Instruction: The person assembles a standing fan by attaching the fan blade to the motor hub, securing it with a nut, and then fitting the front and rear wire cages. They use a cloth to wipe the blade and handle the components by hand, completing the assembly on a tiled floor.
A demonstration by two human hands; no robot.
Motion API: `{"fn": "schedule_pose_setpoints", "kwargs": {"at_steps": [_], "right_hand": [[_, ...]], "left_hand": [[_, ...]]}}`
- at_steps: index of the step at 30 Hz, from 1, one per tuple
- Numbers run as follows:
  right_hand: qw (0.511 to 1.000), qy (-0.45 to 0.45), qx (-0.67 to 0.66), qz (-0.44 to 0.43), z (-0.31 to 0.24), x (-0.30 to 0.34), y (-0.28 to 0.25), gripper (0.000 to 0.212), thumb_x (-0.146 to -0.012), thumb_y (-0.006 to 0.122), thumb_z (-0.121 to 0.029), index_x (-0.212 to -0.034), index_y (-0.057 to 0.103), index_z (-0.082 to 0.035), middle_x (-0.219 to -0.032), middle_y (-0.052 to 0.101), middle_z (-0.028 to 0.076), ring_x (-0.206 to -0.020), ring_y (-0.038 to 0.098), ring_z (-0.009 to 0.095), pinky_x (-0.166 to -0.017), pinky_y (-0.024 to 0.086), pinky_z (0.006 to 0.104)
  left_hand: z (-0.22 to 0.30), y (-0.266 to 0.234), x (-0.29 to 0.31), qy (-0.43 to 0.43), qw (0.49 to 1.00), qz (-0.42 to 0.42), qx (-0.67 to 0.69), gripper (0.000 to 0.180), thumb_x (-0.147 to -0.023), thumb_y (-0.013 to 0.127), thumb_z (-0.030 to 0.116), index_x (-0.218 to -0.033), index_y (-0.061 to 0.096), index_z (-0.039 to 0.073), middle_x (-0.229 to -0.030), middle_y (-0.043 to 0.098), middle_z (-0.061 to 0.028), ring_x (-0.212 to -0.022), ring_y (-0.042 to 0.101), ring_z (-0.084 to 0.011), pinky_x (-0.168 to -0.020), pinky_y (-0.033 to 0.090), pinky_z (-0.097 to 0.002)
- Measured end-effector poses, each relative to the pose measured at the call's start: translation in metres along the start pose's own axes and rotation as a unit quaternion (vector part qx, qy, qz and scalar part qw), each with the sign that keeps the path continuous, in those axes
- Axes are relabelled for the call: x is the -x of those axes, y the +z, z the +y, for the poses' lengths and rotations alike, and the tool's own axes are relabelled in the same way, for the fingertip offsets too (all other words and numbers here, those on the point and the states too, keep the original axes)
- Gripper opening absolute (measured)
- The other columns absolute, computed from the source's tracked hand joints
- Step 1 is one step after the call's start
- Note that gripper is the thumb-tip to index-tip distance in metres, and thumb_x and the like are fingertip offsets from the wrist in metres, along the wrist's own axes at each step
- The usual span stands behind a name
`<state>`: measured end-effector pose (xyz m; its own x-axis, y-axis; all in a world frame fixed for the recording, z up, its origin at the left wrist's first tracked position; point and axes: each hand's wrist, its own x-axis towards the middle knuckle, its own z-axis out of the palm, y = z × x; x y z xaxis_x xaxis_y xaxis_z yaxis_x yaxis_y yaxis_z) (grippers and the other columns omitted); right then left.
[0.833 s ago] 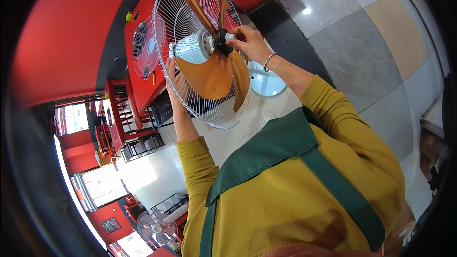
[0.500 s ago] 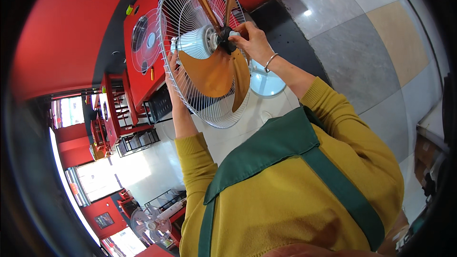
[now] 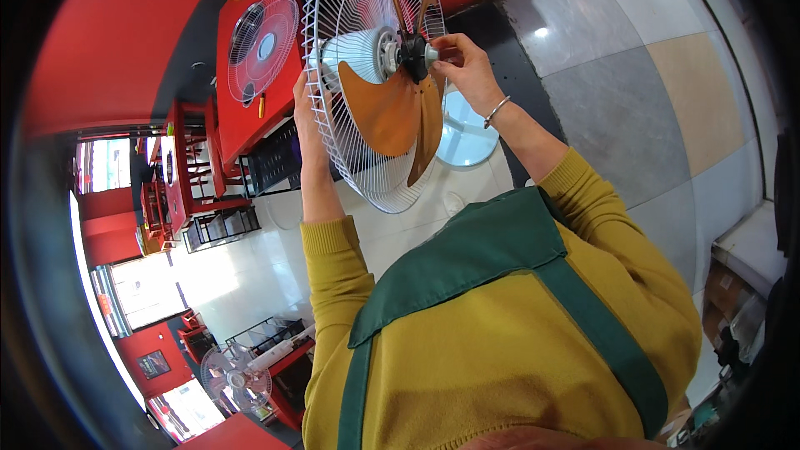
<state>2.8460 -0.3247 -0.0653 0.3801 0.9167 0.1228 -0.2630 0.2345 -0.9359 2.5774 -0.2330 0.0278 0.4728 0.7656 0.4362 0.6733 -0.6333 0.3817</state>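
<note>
A fan with its front open stands before me, its orange-brown blades [image 3: 377,112] on a black hub [image 3: 412,57]. Behind them are the white motor housing [image 3: 354,54] and the wire rear grille [image 3: 350,171]. At the hub's centre sits a pale grey blade knob [image 3: 431,55], pinched between the thumb and fingers of my right hand [image 3: 468,71]. My left hand [image 3: 309,121] holds the fan from behind at the grille's left side; the wires and housing partly hide its fingers. The round pale blue base [image 3: 467,133] shows below on the floor.
On the red table [image 3: 258,121] at left lies a round wire front grille [image 3: 265,46], with a small orange-handled tool [image 3: 262,106] by it. Black-framed racks and red furniture stand farther left. Another fan [image 3: 236,377] is at lower left.
The fan and both hands appear farther right in the picture. My right fingers, earlier over the knob, now grip it from its outer side, leaving more of it visible. The blades look nearly unturned.
</note>
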Motion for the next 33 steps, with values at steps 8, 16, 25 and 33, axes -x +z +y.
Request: {"fn": "schedule_pose_setpoints", "kwargs": {"at_steps": [8, 16, 25, 33], "right_hand": [[0.995, -0.018, 0.094, -0.009, -0.002, -0.001, 0.000, 0.030, -0.091, 0.069, 0.002, -0.119, 0.060, -0.002, -0.105, 0.068, 0.004, -0.096, 0.065, 0.011, -0.084, 0.055, 0.0267], [0.992, 0.001, 0.119, -0.033, -0.010, 0.000, 0.000, 0.024, -0.102, 0.062, -0.016, -0.119, 0.056, 0.000, -0.096, 0.068, 0.005, -0.084, 0.066, 0.010, -0.073, 0.055, 0.0262], [0.989, 0.008, 0.141, -0.037, 0.000, -0.001, -0.004, 0.030, -0.101, 0.063, -0.018, -0.123, 0.057, 0.001, -0.094, 0.068, 0.006, -0.080, 0.064, 0.010, -0.071, 0.054, 0.0257], [0.997, -0.033, 0.067, 0.026, -0.001, -0.004, 0.009, 0.020, -0.100, 0.065, -0.017, -0.110, 0.059, -0.001, -0.086, 0.068, 0.006, -0.072, 0.066, 0.009, -0.062, 0.053, 0.0244]], "left_hand": [[-0.006, 0.005, 0.005, -0.083, 0.976, 0.002, 0.199, 0.050, -0.092, 0.060, -0.001, -0.142, 0.055, 0.006, -0.152, 0.046, -0.0147, -0.137, 0.049, -0.0321, -0.112, 0.040, -0.0383], [-0.014, 0.008, 0.001, -0.125, 0.954, 0.007, 0.273, 0.054, -0.090, 0.058, -0.005, -0.141, 0.056, 0.011, -0.150, 0.047, -0.0161, -0.137, 0.048, -0.0347, -0.111, 0.041, -0.0396], [0.004, 0.003, 0.002, -0.123, 0.969, 0.013, 0.215, 0.052, -0.091, 0.057, -0.002, -0.141, 0.057, 0.011, -0.151, 0.046, -0.0171, -0.137, 0.048, -0.0355, -0.111, 0.041, -0.0401], [0.013, -0.002, 0.003, -0.093, 0.991, 0.002, 0.092, 0.052, -0.090, 0.058, 0.000, -0.141, 0.057, 0.010, -0.151, 0.045, -0.0177, -0.138, 0.047, -0.0348, -0.110, 0.041, -0.0399]]}}
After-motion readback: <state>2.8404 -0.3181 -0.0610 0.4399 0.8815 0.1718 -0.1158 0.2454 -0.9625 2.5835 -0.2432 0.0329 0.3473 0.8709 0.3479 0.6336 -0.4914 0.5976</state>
